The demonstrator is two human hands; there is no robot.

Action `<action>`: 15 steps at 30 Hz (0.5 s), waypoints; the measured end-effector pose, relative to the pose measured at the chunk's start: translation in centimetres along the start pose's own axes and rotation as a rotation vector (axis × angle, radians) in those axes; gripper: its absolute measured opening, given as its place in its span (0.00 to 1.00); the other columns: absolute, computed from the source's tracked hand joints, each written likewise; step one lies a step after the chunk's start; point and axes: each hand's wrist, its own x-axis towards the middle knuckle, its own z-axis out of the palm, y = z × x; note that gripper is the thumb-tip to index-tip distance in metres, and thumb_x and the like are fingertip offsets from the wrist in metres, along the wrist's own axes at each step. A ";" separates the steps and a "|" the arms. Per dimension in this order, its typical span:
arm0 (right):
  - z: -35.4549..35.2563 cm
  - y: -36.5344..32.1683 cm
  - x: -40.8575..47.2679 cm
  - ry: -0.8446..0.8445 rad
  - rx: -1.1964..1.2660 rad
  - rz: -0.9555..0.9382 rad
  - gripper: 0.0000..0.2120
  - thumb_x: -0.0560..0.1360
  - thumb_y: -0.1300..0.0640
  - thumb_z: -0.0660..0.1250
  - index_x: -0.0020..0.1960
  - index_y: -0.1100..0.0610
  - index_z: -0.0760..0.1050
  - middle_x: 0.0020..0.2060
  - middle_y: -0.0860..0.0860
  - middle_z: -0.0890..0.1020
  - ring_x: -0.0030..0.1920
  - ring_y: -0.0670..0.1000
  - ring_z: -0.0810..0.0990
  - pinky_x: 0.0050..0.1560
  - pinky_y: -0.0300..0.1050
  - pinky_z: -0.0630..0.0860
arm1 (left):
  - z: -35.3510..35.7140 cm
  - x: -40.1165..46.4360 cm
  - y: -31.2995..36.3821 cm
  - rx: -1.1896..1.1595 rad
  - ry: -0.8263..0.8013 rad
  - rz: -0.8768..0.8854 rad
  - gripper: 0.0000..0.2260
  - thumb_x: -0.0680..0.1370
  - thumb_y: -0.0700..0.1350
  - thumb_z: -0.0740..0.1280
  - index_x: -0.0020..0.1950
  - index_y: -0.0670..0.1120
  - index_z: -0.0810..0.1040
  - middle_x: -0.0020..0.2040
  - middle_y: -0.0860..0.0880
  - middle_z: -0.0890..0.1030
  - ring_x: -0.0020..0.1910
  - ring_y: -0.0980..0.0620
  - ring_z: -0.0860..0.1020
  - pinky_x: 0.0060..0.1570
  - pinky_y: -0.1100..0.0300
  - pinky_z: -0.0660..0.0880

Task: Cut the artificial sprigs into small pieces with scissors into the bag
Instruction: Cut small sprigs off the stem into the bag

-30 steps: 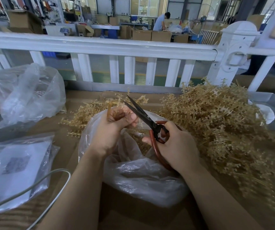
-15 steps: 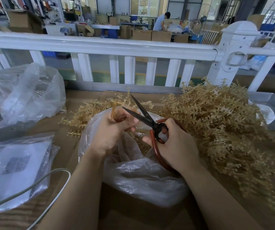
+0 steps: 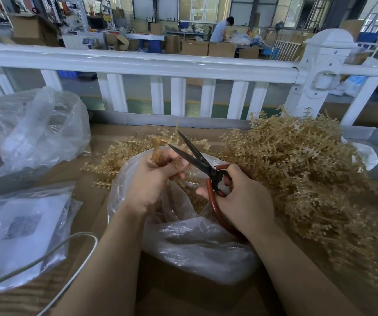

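Sprig (image 3: pixel 156 148) sits pinched in left hand (image 3: pixel 154 181), stem end poking up past the fingers, held right over the mouth of the clear bag (image 3: pixel 197 245) so cut bits likely drop straight in. Scissors (image 3: pixel 203 166) w/ blades parted, tips angled toward the sprig; right hand (image 3: pixel 240 199) grips the red loop handles, fingers thru & around them. Looks mid-snip, blades not yet closed on the stem. Bag rests on the cardboard-covered table (image 3: pixel 183 299), betw. both forearms. Big pile of uncut sprigs (image 3: pixel 297 169) lies just right of the bag, w/in easy reach; smaller scatter behind it. Two other plastic bags (image 3: pixel 35 128) left, white railing (image 3: pixel 138 62) beyond.
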 end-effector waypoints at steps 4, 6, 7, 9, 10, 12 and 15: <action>-0.2 -0.1 0.0 0.021 -0.022 -0.014 0.32 0.63 0.18 0.59 0.51 0.43 0.71 0.43 0.38 0.79 0.42 0.40 0.76 0.34 0.33 0.68 | -0.1 0.1 0.0 0.037 0.019 0.011 0.07 0.72 0.38 0.71 0.35 0.47 0.82 0.30 0.51 0.79 0.30 0.56 0.77 0.33 0.67 0.74; -0.2 -0.2 0.0 0.052 -0.060 -0.025 0.32 0.63 0.18 0.58 0.50 0.44 0.72 0.41 0.37 0.78 0.40 0.39 0.75 0.32 0.31 0.64 | -0.1 0.1 -0.1 0.058 0.043 0.017 0.07 0.74 0.35 0.70 0.36 0.43 0.80 0.30 0.50 0.79 0.29 0.56 0.76 0.33 0.66 0.74; -0.3 -0.3 0.0 0.069 -0.079 -0.030 0.33 0.63 0.17 0.56 0.49 0.44 0.72 0.39 0.37 0.78 0.38 0.39 0.74 0.31 0.30 0.62 | -0.1 0.1 -0.2 0.071 0.051 0.022 0.08 0.75 0.33 0.69 0.37 0.42 0.79 0.30 0.50 0.78 0.29 0.56 0.76 0.32 0.67 0.74; -0.3 -0.5 -0.1 0.113 -0.113 -0.034 0.33 0.64 0.17 0.54 0.46 0.44 0.71 0.36 0.38 0.76 0.35 0.40 0.72 0.29 0.30 0.58 | -0.1 0.1 -0.3 0.084 0.062 0.028 0.10 0.76 0.32 0.67 0.37 0.41 0.79 0.30 0.50 0.79 0.29 0.56 0.76 0.32 0.67 0.73; -0.3 -0.5 -0.2 0.137 -0.126 -0.035 0.32 0.64 0.17 0.54 0.45 0.45 0.71 0.35 0.38 0.75 0.33 0.40 0.70 0.28 0.30 0.56 | -0.1 0.1 -0.3 0.088 0.068 0.031 0.10 0.77 0.32 0.67 0.37 0.42 0.79 0.30 0.51 0.79 0.29 0.56 0.75 0.32 0.67 0.74; -0.3 -0.6 -0.2 0.167 -0.139 -0.036 0.31 0.66 0.18 0.55 0.43 0.45 0.70 0.33 0.37 0.73 0.31 0.38 0.68 0.28 0.30 0.55 | -0.1 0.1 -0.3 0.090 0.074 0.032 0.09 0.77 0.32 0.67 0.37 0.40 0.78 0.29 0.51 0.79 0.28 0.56 0.75 0.32 0.67 0.74; -0.1 -0.4 -0.2 0.172 -0.121 -0.040 0.32 0.67 0.18 0.54 0.45 0.45 0.73 0.31 0.36 0.71 0.28 0.35 0.65 0.28 0.29 0.54 | -0.1 0.2 -0.4 0.074 0.066 0.030 0.05 0.75 0.36 0.69 0.39 0.38 0.78 0.30 0.50 0.79 0.29 0.56 0.76 0.33 0.66 0.74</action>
